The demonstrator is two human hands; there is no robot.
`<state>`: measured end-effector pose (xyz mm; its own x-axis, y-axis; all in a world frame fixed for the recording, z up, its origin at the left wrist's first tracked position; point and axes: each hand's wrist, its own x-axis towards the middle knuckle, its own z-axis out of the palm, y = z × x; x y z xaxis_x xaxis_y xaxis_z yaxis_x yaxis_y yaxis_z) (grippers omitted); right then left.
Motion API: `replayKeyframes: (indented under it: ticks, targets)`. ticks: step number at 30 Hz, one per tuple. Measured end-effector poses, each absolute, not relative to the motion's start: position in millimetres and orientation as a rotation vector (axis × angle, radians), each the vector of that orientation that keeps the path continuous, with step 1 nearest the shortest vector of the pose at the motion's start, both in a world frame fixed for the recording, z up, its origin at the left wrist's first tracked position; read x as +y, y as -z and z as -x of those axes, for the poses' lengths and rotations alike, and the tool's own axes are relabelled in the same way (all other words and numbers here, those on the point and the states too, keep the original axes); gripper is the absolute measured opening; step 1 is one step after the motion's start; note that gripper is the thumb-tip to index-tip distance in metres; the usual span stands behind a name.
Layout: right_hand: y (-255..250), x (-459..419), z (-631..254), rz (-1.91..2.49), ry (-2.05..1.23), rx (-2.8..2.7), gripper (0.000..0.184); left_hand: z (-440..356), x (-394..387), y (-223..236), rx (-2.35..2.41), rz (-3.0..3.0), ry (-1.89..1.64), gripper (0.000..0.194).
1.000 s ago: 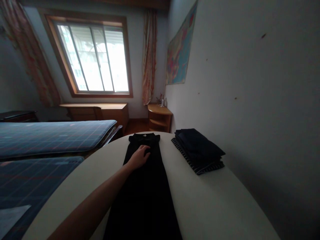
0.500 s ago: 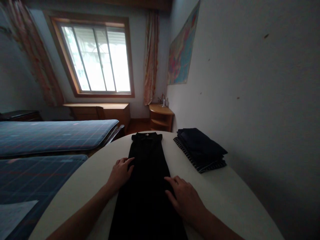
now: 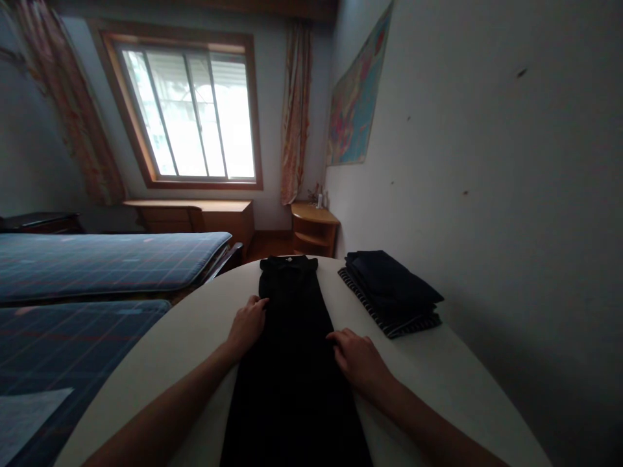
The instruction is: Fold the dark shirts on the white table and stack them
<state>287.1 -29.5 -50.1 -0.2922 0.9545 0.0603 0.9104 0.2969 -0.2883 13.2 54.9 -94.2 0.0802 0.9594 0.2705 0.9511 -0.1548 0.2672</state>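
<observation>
a long black garment [image 3: 296,370] lies flat on the round white bench [image 3: 452,402], its collar end close to the far edge and its other end cut off at the bottom of my view, as is the bench's near edge. my left hand [image 3: 247,324] is at the garment's left side, fingers bent and close together, tips at the cloth. my right hand [image 3: 363,362] is at the right side, a little nearer to me, fingers curled with the thumb below. whether either hand pinches the fabric i cannot tell; it is too dark, and any folds or layers vanish into the black. a small pale label [image 3: 289,259] shows at the collar, unreadable. toward the bench's far right edge sits a stack of folded dark clothes [image 3: 392,282], with stripes showing low down; its separate pieces are hard to count.
</observation>
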Motion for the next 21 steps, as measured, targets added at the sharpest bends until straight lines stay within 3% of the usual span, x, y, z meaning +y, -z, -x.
replayKeyframes:
  ticks: [7,13,18,21]
  targets:
    - [57,13,-303,1.757,-0.086,-2.309,0.036,-30,84,91,2.028,-2.344,-0.555,0.043]
    - [42,-3,-298,1.688,-0.06,-2.321,0.03,-30,45,88,2.038,-2.393,-0.513,0.035]
    - [31,-65,-265,1.292,-0.325,-2.539,0.016,-17,4,83,1.879,-2.453,-0.433,0.019]
    - [56,-92,-243,0.899,-0.24,-2.801,0.02,-9,-7,82,1.791,-2.512,-0.438,0.017]
